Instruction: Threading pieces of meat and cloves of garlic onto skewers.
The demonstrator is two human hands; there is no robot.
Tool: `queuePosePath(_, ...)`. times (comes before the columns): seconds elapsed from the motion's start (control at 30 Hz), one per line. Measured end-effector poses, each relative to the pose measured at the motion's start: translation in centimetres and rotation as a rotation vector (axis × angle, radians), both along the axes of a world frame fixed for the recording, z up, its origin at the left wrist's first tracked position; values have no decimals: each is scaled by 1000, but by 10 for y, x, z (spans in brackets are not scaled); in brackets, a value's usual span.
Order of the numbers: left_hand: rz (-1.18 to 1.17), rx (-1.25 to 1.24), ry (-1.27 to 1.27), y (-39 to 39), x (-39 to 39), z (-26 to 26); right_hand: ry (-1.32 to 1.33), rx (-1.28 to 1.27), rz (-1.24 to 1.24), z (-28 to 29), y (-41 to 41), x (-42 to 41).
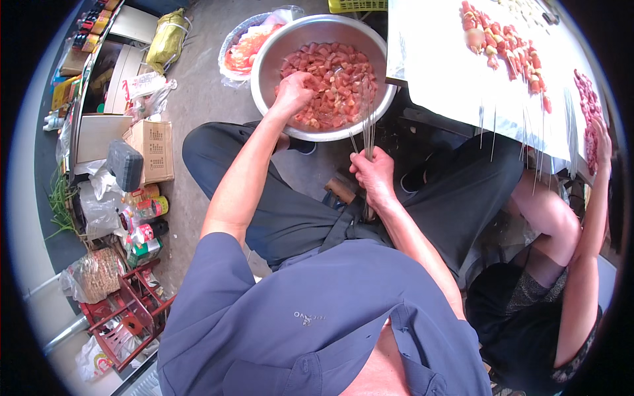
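Note:
A large stainless steel basin (267,54) stands before my knees, holding cut chunks of raw red meat (332,54) mixed with pale bits. Over the meat's left part, my left hand (297,91) reaches in with bent fingers. Its fingertips are among the chunks; whether a piece is between them cannot be told. My right hand (374,171) is closed around a bundle of thin metal skewers (368,133) just below the basin's near rim. Their upper ends pass over that rim and look bare.
On the white-covered table (431,64) at right lie loaded meat skewers (510,47), their metal ends overhanging the edge. Another person's hand (602,138) touches further skewered meat (589,114). A plastic-lined bowl (240,42) sits behind the basin. Cartons (153,151) and bottles (153,207) line the left.

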State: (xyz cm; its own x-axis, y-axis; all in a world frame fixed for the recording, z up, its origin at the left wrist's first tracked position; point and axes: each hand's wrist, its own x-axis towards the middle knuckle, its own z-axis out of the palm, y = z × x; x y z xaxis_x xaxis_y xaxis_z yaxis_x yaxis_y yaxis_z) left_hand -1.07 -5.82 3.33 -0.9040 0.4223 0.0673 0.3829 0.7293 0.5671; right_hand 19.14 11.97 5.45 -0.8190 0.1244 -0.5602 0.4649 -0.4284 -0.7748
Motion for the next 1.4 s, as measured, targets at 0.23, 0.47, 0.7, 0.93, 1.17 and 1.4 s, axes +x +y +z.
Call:
queuePosePath(0.23,-152,-534,-379,-1,12,14,2,-77,-38,2,2,-1)
queuePosePath(0.47,-259,-520,-395,6,13,5,10,-109,-42,0,1,-1)
queuePosePath(0.7,-109,-213,-571,3,8,4,16,-88,-59,-2,4,-1)
queuePosePath(0.93,203,779,-1056,13,11,19,37,-75,-79,-1,2,-1)
queuePosePath(1.17,169,1066,-1206,20,16,11,53,-67,-63,-2,0,0)
queuePosePath(1.4,257,1140,-1092,34,26,12,31,-41,-42,-1,-3,-1)
